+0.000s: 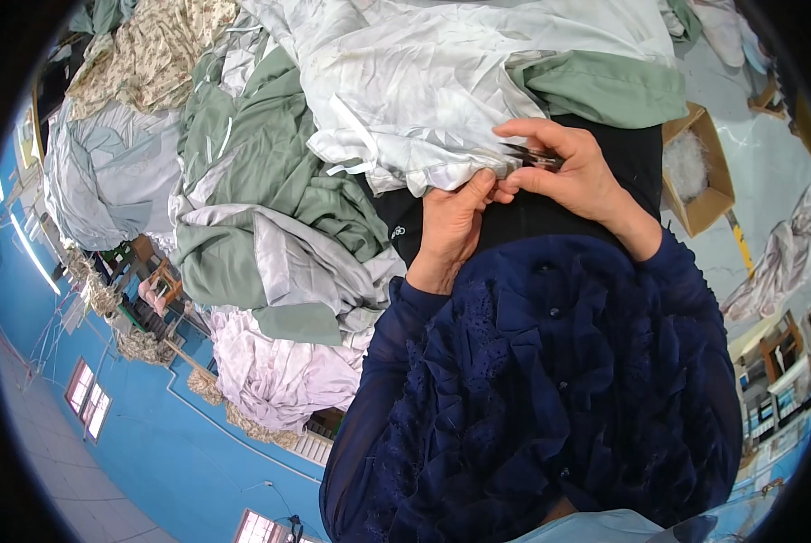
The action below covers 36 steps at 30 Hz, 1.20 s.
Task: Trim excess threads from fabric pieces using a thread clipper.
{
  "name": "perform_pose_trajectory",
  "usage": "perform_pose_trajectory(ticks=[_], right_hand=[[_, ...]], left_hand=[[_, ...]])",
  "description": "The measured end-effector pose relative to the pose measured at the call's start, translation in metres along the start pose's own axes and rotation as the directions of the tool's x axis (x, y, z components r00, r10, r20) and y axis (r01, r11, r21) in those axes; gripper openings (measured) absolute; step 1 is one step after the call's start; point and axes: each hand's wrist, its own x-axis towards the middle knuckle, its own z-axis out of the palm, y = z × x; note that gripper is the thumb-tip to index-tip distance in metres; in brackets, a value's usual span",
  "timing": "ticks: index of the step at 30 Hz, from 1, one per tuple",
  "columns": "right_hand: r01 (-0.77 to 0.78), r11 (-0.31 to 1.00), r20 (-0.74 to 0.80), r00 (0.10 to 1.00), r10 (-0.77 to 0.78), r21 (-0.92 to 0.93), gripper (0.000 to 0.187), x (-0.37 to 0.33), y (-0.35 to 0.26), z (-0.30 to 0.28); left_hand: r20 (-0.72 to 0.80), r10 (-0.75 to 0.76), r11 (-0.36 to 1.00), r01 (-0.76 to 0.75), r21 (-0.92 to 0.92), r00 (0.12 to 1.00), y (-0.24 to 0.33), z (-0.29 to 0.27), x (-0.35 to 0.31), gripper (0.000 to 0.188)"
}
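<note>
A pale, faintly patterned white fabric (414, 72) spreads across my lap and away from me. My left hand (455, 213) pinches its near edge between thumb and fingers. Close beside it, my right hand (573, 172) holds a small pair of dark thread snips (534, 158), the blades pointing left over the cloth edge. The right thumb and fingertips come close to the left fingertips at the hem; whether they touch the cloth is hard to see. A white tie strip (355, 127) lies on the fabric to the left. A green section (604, 88) of cloth folds over at the right.
Heaped green and grey fabric (270, 163) lies on my left, with pale pink cloth (288, 366) nearer and beige patterned cloth (147, 59) farther off. On the floor at right stands an open cardboard box (702, 195) with white fluffy scraps inside. Crumpled cloth (785, 253) hangs at far right.
</note>
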Motion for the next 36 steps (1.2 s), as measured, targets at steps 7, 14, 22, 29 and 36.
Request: perform_pose_trajectory(ticks=[7, 14, 22, 29, 36], right_hand=[[-0.074, 0.987, 0.102, 0.993, 0.06, 0.14, 0.018, 0.012, 0.002, 0.012], [0.007, 0.995, -0.009, 1.0, -0.008, -0.104, 0.008, 0.009, 0.006, 0.013], [-0.068, 0.993, -0.247, 0.965, 0.09, 0.093, 0.01, 0.007, 0.008, -0.013], [-0.125, 0.972, -0.059, 0.988, 0.14, 0.2, 0.01, 0.01, 0.018, 0.018], [-0.252, 0.966, -0.077, 0.964, 0.256, 0.054, 0.012, 0.007, 0.01, 0.011]], left_hand=[[0.027, 0.047, 0.998, -0.048, 0.032, 0.999, -0.003, -0.001, 0.002, 0.015], [-0.048, -0.007, 1.0, 0.009, 0.028, 0.999, -0.001, 0.002, 0.001, 0.014], [-0.046, 0.008, 1.0, -0.009, -0.004, 0.999, -0.001, 0.001, 0.001, 0.012], [-0.074, 0.059, 0.998, -0.06, -0.015, 0.995, 0.0, 0.008, -0.001, 0.015], [-0.062, 0.07, 0.997, -0.067, 0.044, 0.996, -0.003, 0.002, 0.0, 0.015]])
